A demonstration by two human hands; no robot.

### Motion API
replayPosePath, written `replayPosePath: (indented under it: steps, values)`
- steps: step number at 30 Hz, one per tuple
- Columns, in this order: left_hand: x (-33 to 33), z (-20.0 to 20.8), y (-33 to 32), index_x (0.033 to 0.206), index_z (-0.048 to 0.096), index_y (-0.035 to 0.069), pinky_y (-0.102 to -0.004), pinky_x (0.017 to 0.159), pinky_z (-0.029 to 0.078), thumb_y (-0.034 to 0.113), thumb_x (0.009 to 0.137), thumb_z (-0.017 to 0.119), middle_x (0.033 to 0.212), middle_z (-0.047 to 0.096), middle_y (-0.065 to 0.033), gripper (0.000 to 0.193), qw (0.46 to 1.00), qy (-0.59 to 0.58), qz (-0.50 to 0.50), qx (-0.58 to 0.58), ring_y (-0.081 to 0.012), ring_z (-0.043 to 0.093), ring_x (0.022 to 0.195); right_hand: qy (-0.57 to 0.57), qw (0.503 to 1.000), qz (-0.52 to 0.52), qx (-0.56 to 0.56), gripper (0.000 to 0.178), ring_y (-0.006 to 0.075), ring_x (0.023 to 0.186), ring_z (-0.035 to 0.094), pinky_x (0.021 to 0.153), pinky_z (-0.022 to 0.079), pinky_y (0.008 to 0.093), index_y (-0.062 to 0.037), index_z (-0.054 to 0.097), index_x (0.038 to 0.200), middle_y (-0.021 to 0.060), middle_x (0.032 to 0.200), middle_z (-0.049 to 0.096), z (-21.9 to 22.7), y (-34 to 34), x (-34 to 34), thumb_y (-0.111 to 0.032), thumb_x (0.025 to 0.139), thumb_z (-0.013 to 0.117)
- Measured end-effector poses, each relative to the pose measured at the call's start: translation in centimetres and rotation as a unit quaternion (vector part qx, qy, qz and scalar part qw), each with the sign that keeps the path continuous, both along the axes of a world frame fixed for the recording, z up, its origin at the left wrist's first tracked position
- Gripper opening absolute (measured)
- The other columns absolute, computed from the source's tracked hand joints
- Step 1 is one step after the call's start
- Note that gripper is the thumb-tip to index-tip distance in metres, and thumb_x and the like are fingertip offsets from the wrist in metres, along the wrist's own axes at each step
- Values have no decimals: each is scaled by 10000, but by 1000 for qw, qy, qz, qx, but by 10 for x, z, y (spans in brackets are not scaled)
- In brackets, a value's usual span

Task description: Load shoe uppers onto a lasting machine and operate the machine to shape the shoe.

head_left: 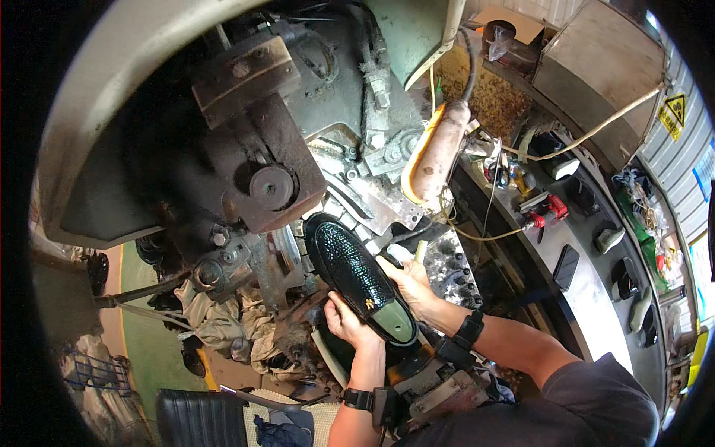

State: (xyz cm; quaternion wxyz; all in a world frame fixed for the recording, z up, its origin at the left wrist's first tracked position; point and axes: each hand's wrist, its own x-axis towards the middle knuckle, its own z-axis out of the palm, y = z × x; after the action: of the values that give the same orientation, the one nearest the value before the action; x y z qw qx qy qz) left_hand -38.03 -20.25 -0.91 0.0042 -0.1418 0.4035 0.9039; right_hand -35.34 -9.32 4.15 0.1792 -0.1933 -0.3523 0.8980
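Two bare hands cradling one shiny black shoe, toe pointing at the big machine.

So the left hand [346,323] is curling partway round one side of the black shoe [344,261], and the right hand [411,286] is gripping the opposite edge nearer the heel, neither one closing into a fist. Holding it from both sides is probably stopping it from tipping or twisting. A pale green last [395,319] is filling the heel end, likely helping it hold its shape. The shoe is sitting right below the dark metal block [264,167]; can't tell if the toe is touching anything. A grimy lamp [441,153] is hanging just up and right, presumably for lighting the work spot. Farther right, a phone [566,267] and a red tool [547,212] are lying on the metal bench [596,320], seemingly parked out of the way.
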Motion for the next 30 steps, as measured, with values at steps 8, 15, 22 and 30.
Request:
replayPosePath:
  steps: [8, 15, 22, 30]
  values:
    - [7, 33, 4, 1128, 640, 4, -415, 775, 593, 292, 1016, 595, 1077, 700, -129, 312, 997, -61, -16, 44, -260, 694, 875, -27, 996, 27, -82, 394, 185, 868, 676, 738, 575, 311, -7, 561, 1206, 96, 1048, 671, 2, 5, 4, -145, 898, 764]
    - [8, 41, -10, 1177, 653, 6, -370, 843, 538, 316, 1010, 600, 1129, 683, -92, 357, 994, -43, -72, -71, -202, 657, 947, -32, 998, -2, -59, 375, 191, 828, 678, 701, 573, 301, -17, 548, 1197, 104, 1036, 670, 6, 17, 11, -186, 924, 742]
    - [-4, -86, -203, 1350, 517, -85, -328, 1012, 450, -6, 915, 631, 1330, 586, -211, 456, 850, -172, 132, -479, -266, 571, 1193, -59, 986, 81, 134, 789, 322, 993, 684, 913, 586, 446, 96, 193, 1479, 296, 1184, 621, -51, 154, 114, -343, 988, 629]
    - [25, -105, -227, 1271, 595, -98, -318, 876, 496, -65, 857, 592, 1257, 636, -163, 415, 889, -151, 16, -431, -206, 622, 1033, -106, 991, 32, 81, 638, 363, 1043, 660, 921, 552, 470, 58, 396, 1348, 284, 1208, 613, -60, 184, 172, -333, 943, 698]
